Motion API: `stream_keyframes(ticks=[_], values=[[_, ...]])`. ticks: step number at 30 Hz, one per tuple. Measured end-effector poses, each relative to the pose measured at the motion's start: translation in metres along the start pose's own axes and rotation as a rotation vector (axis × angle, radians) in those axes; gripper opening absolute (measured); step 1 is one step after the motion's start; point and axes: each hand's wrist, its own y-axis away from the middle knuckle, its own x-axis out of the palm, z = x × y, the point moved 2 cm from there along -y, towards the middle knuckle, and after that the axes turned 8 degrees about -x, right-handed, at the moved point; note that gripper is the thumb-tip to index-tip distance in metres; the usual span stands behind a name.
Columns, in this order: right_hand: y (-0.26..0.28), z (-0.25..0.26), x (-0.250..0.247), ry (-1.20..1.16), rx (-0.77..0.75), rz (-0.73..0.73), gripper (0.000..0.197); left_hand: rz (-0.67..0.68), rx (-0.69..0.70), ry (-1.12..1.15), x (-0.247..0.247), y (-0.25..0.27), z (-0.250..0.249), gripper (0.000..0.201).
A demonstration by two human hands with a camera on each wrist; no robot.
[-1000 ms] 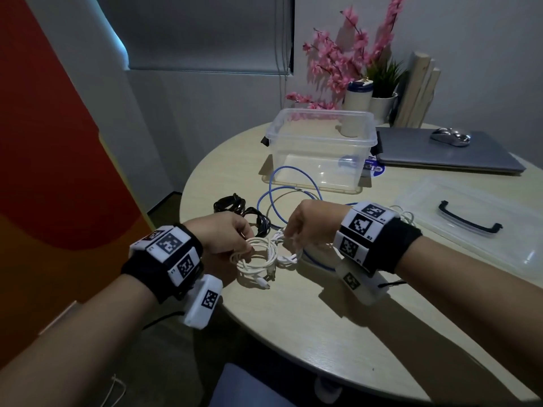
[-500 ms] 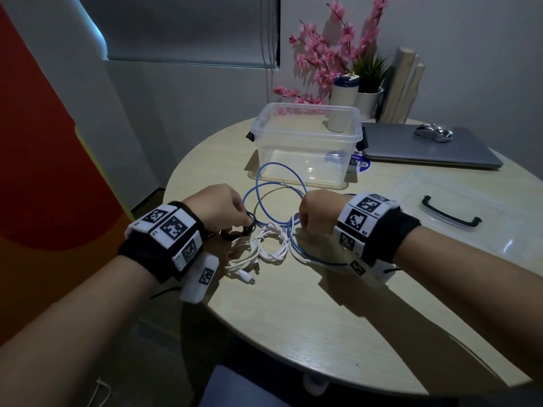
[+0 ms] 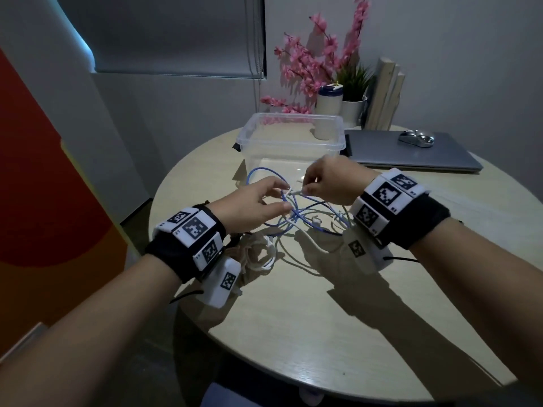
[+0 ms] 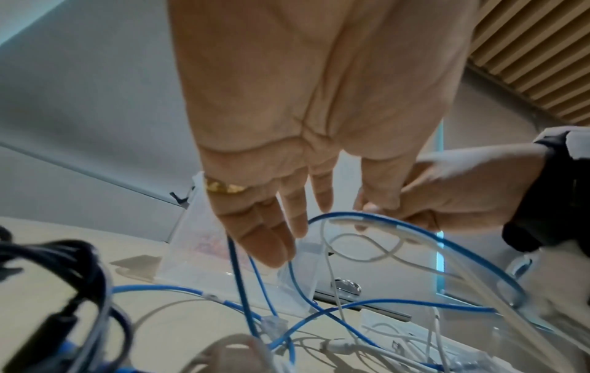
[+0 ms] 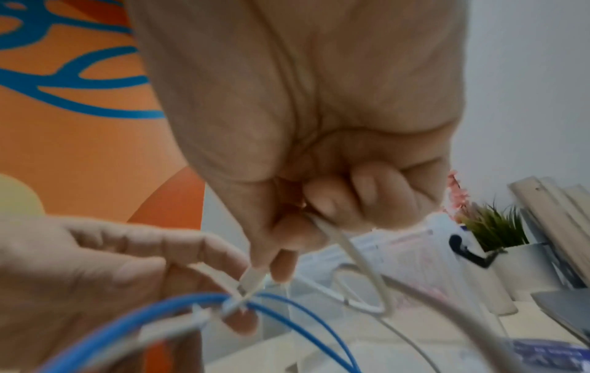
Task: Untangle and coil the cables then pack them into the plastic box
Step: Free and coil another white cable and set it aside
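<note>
Both hands hover above the round table point(image 3: 293, 333), just in front of the clear plastic box point(image 3: 293, 146). My right hand point(image 3: 304, 190) point(image 5: 271, 272) pinches the plug end of a white cable point(image 5: 360, 257) between thumb and forefinger. My left hand point(image 3: 283, 197) point(image 4: 335, 222) faces it, fingers mostly straight, thumb and forefinger pinching a raised loop of the blue cable point(image 3: 283, 199) point(image 5: 179, 301) where the white one crosses it. More blue loops point(image 4: 159, 287) trail on the table. A white coil point(image 3: 258, 257) lies under my left wrist. A black cable bundle point(image 4: 79, 265) lies at the left.
A closed grey laptop point(image 3: 411, 160) with a silver mouse point(image 3: 415, 138) lies behind my right wrist. A tumbler point(image 3: 327, 107), a potted plant point(image 3: 352, 110) and pink flowers point(image 3: 308, 63) stand behind the box. The table's left edge is close to the black bundle.
Both hands have risen from the table and moved toward the box, lifting blue and white strands. The right hand went from a low fist to pinching the white plug.
</note>
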Motion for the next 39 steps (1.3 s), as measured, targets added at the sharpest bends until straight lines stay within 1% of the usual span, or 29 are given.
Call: stream_keyframes(ticks=[2, 3, 6, 7, 9, 10, 11, 13, 16, 17, 18, 19, 20, 22, 24, 25, 27, 29, 30, 31, 32, 33, 36, 37, 39], values=[[0.001, -0.002, -0.011, -0.046, -0.016, -0.063, 0.017, 0.014, 0.010, 0.044, 0.006, -0.004, -0.007, 0.035], [0.002, -0.003, -0.017, -0.072, -0.028, -0.102, 0.017, 0.017, 0.010, 0.022, 0.008, -0.006, -0.009, 0.032], [0.003, -0.010, -0.034, -0.203, -0.017, -0.285, 0.019, 0.055, -0.011, -0.163, 0.011, -0.010, -0.012, 0.025], [0.005, -0.012, -0.040, -0.285, -0.002, -0.353, 0.018, 0.085, -0.037, -0.251, 0.011, -0.010, -0.012, 0.026], [0.009, -0.017, -0.053, -0.521, 0.000, -0.460, 0.015, 0.126, -0.117, -0.393, 0.008, -0.012, -0.010, 0.030], [0.010, -0.019, -0.059, -0.644, -0.028, -0.501, 0.012, 0.104, -0.148, -0.423, 0.006, -0.013, -0.010, 0.033], [0.012, -0.019, -0.064, -0.748, -0.066, -0.536, 0.012, 0.045, -0.155, -0.417, 0.003, -0.015, -0.011, 0.033], [0.014, -0.020, -0.069, -0.907, -0.140, -0.574, 0.013, -0.135, -0.118, -0.285, -0.003, -0.022, -0.018, 0.029], [0.016, -0.022, -0.070, -1.097, -0.210, -0.581, 0.019, -0.399, -0.003, 0.016, -0.013, -0.031, -0.029, 0.017], [0.017, -0.023, -0.069, -1.121, -0.211, -0.587, 0.019, -0.464, 0.027, 0.102, -0.015, -0.033, -0.031, 0.012], [0.017, -0.026, -0.068, -1.106, -0.199, -0.595, 0.015, -0.514, 0.045, 0.190, -0.017, -0.035, -0.032, 0.011], [0.017, -0.028, -0.066, -1.072, -0.181, -0.596, 0.009, -0.546, 0.048, 0.276, -0.018, -0.037, -0.031, 0.016], [0.017, -0.032, -0.063, -1.037, -0.155, -0.599, 0.009, -0.565, 0.040, 0.356, -0.019, -0.039, -0.030, 0.023], [0.018, -0.041, -0.057, -1.002, -0.093, -0.624, 0.021, -0.580, 0.040, 0.509, -0.022, -0.041, -0.029, 0.032], [0.018, -0.050, -0.050, -1.034, -0.028, -0.642, 0.026, -0.591, 0.078, 0.685, -0.024, -0.041, -0.031, 0.032], [0.017, -0.053, -0.046, -1.054, 0.009, -0.626, 0.027, -0.604, 0.091, 0.775, -0.026, -0.041, -0.032, 0.031], [0.017, -0.057, -0.037, -1.027, 0.103, -0.518, 0.027, -0.649, 0.077, 0.926, -0.032, -0.041, -0.031, 0.029], [0.019, -0.056, -0.028, -0.917, 0.186, -0.339, 0.017, -0.681, 0.034, 1.056, -0.040, -0.044, -0.027, 0.027], [0.021, -0.055, -0.025, -0.884, 0.198, -0.277, 0.011, -0.689, 0.013, 1.085, -0.043, -0.046, -0.025, 0.026], [0.021, -0.054, -0.023, -0.888, 0.188, -0.260, 0.010, -0.688, -0.009, 1.078, -0.044, -0.048, -0.022, 0.025], [0.020, -0.054, -0.022, -0.923, 0.168, -0.286, 0.014, -0.673, -0.032, 1.030, -0.043, -0.049, -0.021, 0.025], [0.019, -0.053, -0.023, -0.990, 0.149, -0.343, 0.017, -0.640, -0.054, 0.950, -0.040, -0.050, -0.019, 0.026], [0.016, -0.045, -0.029, -1.287, 0.097, -0.537, 0.023, -0.490, -0.100, 0.604, -0.022, -0.051, -0.015, 0.027], [0.016, -0.042, -0.031, -1.382, 0.071, -0.571, 0.027, -0.442, -0.117, 0.481, -0.015, -0.051, -0.014, 0.026], [0.016, -0.034, -0.034, -1.520, 0.030, -0.592, 0.032, -0.341, -0.119, 0.270, -0.002, -0.050, -0.014, 0.026]])
